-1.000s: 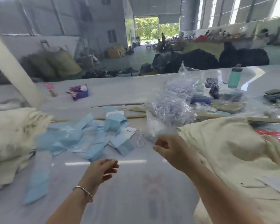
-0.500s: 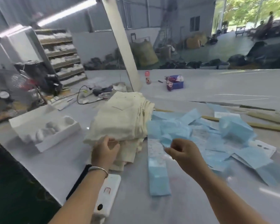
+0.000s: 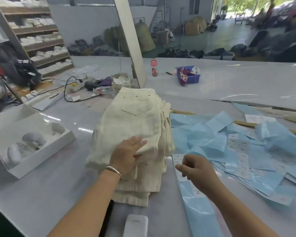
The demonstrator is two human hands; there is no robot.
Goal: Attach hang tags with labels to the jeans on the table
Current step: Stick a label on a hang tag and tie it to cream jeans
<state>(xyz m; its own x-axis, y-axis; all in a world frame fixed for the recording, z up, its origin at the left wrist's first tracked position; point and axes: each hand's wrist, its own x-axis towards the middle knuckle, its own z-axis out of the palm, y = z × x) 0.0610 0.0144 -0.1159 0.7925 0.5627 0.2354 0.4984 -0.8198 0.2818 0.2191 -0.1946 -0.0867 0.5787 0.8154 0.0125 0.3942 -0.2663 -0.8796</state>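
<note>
A stack of folded cream jeans (image 3: 135,120) lies on the white table (image 3: 58,189) in front of me. My left hand (image 3: 126,156) rests flat on the near part of the top pair, fingers straight, thumb along its front fold. My right hand (image 3: 198,170) hovers just right of the stack over a long blue strip (image 3: 198,212) with white labels. Its fingers curl downward and hide whatever may be between them. A loose heap of light-blue hang tags (image 3: 212,134) with white printed labels (image 3: 237,151) spreads over the table to the right.
An open white box (image 3: 32,142) with pale bundles stands at the left. A white device (image 3: 135,226) lies at the near edge. Behind the stack are a slanted post (image 3: 130,40), cables (image 3: 68,89), a pink bottle (image 3: 154,67) and a blue basket (image 3: 189,76).
My view has swung left from the tag heap to the jeans stack. My left hand went from gripping the stack's edge to lying flat on top; my right hand came closer to the stack.
</note>
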